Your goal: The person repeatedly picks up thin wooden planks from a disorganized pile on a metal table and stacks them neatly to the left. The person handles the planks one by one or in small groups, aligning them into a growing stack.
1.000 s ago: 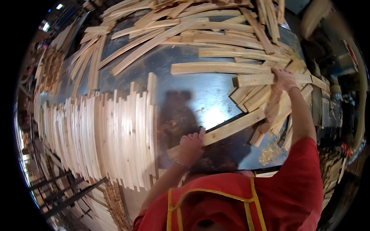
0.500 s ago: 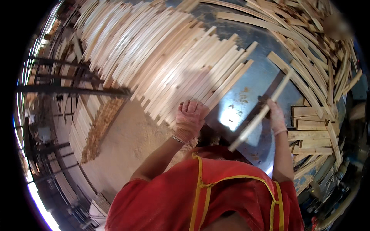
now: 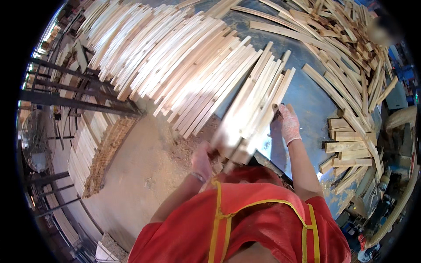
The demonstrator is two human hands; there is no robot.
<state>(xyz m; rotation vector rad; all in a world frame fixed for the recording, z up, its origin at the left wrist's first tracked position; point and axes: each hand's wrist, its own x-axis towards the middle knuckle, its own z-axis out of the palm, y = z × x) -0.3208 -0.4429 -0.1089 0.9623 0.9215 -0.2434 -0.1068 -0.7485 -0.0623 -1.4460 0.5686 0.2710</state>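
A bundle of several pale wooden strips (image 3: 258,96) lies slanted between my hands, its near ends toward my body and blurred by motion. My left hand (image 3: 202,160), in a pale work glove, is closed at the lower left edge of the bundle; its fingertips are partly hidden. On the right long side, my gloved right hand (image 3: 289,125) grips the outer strip, the thumb side up against the wood. A narrow gap parts this bundle from the long row of wooden strips (image 3: 175,65) to its left.
The metal tabletop (image 3: 302,101) shows sawdust specks. Loose slats (image 3: 346,83) pile up along the right and far right, with short wooden blocks (image 3: 353,147) stacked nearer. At left are a sawdust-covered board (image 3: 140,162), a dark metal bar (image 3: 79,103) and another strip stack (image 3: 98,153).
The single strip in my right hand has joined the others. My left hand has come down toward my body, and several strips have separated from the row and shifted toward me.
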